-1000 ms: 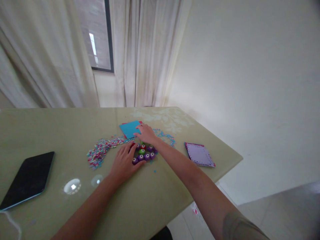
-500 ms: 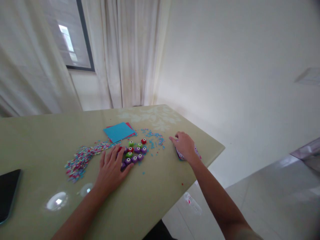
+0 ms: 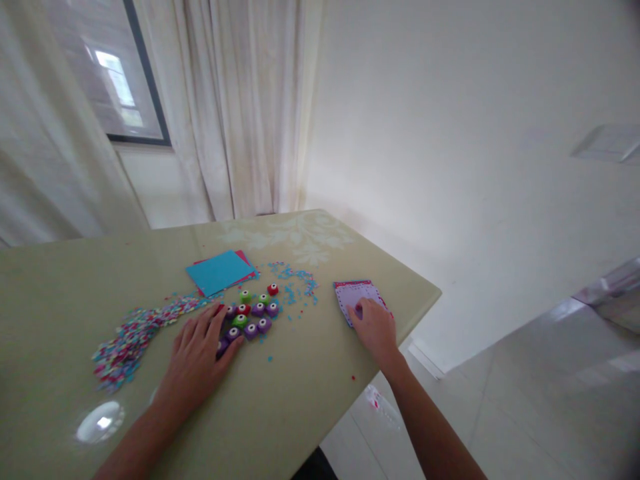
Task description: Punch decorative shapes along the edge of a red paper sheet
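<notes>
My left hand (image 3: pixel 197 353) lies on the table with its fingers stretched out, its fingertips and thumb beside a cluster of small craft punches (image 3: pixel 251 330). The punches are purple, green and red, each with a white ring and dark centre on top; some are partly hidden by the fingers. On the right, my right hand (image 3: pixel 374 328) rests over the near part of a stack of punched purple paper (image 3: pixel 356 293) with a red edge showing. Its fingers are loosely bent, with the thumb a little apart; what lies under the palm is hidden.
Blue and red paper sheets (image 3: pixel 223 272) lie beyond the punches. A long heap of paper confetti (image 3: pixel 133 340) spreads to the left, and blue bits (image 3: pixel 303 283) are scattered to the right. The table's right edge (image 3: pixel 420 310) runs close to my right hand. A plastic bottle (image 3: pixel 383 407) is on the floor.
My right hand has drawn back toward me and bent its fingers, uncovering more of the purple paper. My left hand stays by the punches. The view has shifted right; the dark tablet-like object has left it.
</notes>
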A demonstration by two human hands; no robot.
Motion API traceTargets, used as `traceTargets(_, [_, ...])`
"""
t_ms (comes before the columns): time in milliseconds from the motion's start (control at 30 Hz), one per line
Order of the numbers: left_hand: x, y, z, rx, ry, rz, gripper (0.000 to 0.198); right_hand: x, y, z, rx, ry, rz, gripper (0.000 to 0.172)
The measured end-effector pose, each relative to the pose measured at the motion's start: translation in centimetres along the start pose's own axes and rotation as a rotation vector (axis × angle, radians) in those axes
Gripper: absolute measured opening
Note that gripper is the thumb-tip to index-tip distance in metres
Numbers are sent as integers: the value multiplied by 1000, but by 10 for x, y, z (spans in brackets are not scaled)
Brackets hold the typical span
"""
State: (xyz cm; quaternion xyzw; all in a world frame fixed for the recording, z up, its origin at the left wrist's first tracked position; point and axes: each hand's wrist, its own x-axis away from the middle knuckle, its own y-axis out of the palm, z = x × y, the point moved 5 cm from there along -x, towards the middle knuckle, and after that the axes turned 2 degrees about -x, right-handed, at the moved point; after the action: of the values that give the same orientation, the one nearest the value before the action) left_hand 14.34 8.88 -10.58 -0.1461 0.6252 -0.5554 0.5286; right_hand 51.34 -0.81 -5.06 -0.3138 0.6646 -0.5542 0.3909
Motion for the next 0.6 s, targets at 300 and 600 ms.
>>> traceTargets(300, [-2, 4, -6, 88, -20, 29, 66, 2, -1, -13, 122, -108, -16, 28])
traceTargets(600, [-51, -10, -26, 71, -95, -117, 53, -10, -17, -111, -109, -433, 26, 26])
